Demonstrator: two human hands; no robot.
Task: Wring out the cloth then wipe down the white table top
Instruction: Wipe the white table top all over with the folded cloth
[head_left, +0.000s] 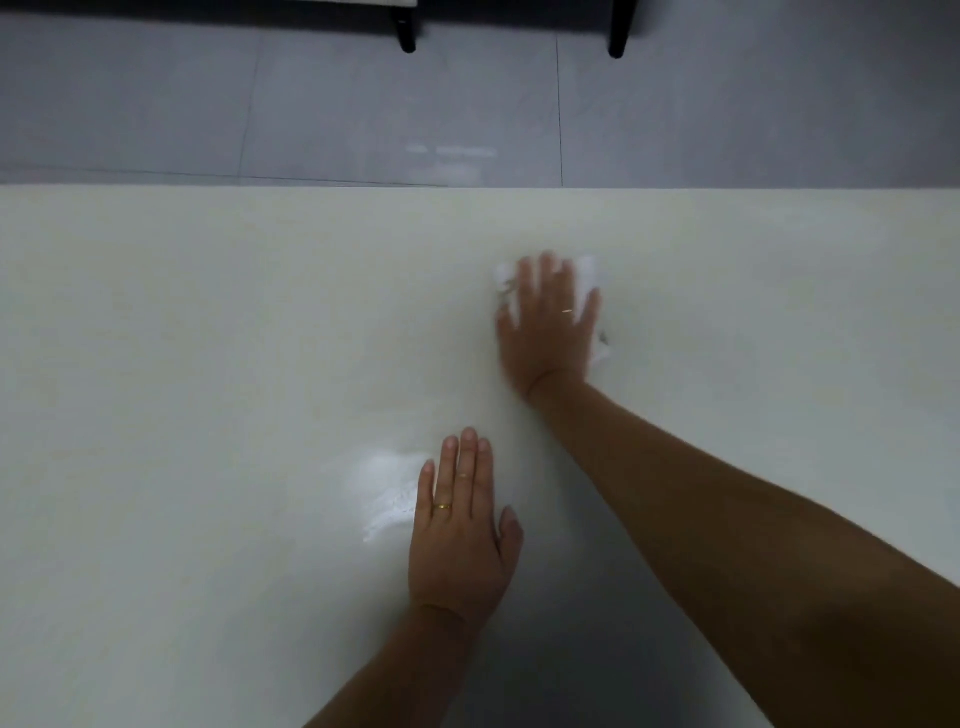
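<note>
Pressing flat, fingers straight, no pinch: right hand (548, 322) on white cloth (588, 269), beyond and right of left hand (462, 530). Left hand flat, empty, on table top (208, 364). Likely risk: unpinched cloth bunching or slipping free, leaving streaks.

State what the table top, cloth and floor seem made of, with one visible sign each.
Table top: smooth, glossy cream surface, maybe laminate or stone; it mirrors a bright light patch. Cloth: soft white fabric, bunching under the right hand; weave blurred. Floor: large grey tiles, shown by thin joint lines.
</note>
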